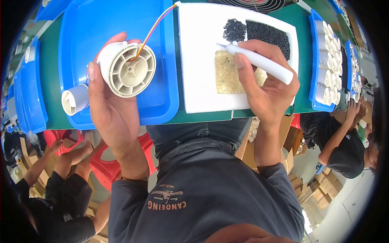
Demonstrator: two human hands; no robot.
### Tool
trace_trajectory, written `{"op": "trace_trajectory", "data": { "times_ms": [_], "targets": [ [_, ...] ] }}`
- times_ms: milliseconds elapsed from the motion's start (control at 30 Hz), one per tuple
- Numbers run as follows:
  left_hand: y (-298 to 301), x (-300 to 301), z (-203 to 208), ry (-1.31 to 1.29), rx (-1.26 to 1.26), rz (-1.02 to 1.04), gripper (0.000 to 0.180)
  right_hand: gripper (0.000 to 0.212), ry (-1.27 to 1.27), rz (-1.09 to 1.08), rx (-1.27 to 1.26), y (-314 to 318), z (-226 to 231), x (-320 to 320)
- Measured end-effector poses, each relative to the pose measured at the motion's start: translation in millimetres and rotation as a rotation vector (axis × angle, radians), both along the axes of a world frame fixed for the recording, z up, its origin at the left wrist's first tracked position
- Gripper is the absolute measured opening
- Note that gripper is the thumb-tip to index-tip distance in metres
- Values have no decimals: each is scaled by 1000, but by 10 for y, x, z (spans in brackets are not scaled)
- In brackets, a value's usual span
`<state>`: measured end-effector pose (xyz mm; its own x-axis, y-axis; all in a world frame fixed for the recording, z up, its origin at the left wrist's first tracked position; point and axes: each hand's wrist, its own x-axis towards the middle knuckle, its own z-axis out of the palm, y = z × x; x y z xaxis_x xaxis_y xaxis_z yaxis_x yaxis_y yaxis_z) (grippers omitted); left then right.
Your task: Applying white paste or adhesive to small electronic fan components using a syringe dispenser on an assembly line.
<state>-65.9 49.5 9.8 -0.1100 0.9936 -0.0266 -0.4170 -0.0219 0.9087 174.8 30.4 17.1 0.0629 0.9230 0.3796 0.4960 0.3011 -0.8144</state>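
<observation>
My left hand [115,97] is wrapped round a cream-white round plastic housing [131,71], its ribbed open end facing me. Red, yellow and dark wires [156,27] run from its hollow up to a small white connector [177,3]. My right hand [269,79] grips a white pen-shaped tool [263,64] with a thin metal tip pointing left. That tip hovers over a white foam tray [198,77], close to a small heap of black rings [234,30]. More black rings [269,36] fill one recess; pale yellowish translucent rings [227,75] fill another, partly behind my right hand.
A blue tray [158,101] lies under my left hand, with a white plastic cup [75,100] at its left side. To the right, a blue tray [314,81] holds several white cylinders [329,65]. A black fan grille [259,4] stands at the back. Co-workers sit on both sides.
</observation>
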Motion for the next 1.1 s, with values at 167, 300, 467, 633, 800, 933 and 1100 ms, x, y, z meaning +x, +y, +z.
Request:
{"op": "trace_trajectory", "data": {
  "times_ms": [167, 300, 467, 633, 800, 933, 1100],
  "targets": [
    [9, 25, 15, -7, -1, 17, 56, 17, 31, -30, -40, -7, -20, 29],
    [6, 24, -1, -9, -8, 22, 55, 18, 359, -95, -17, -56, -5, 105],
    [-16, -17, -22, -65, -29, 41, 54, 18, 333, -261, -29, -167, 4, 160],
    [-22, -68, -82, -140, 26, -52, 51, 18, 219, -150, 9, -136, -111, 155],
    [-18, -44, -55, -117, 9, -48, 51, 18, 202, -162, 12, -128, -122, 165],
    [-30, -20, -62, -131, 13, 4, 50, 18, 175, -154, 7, -126, -138, 183],
    [-26, -7, -22, -147, 37, -47, 50, 19, 139, -115, -89, -125, -61, 200]
  ]
}}
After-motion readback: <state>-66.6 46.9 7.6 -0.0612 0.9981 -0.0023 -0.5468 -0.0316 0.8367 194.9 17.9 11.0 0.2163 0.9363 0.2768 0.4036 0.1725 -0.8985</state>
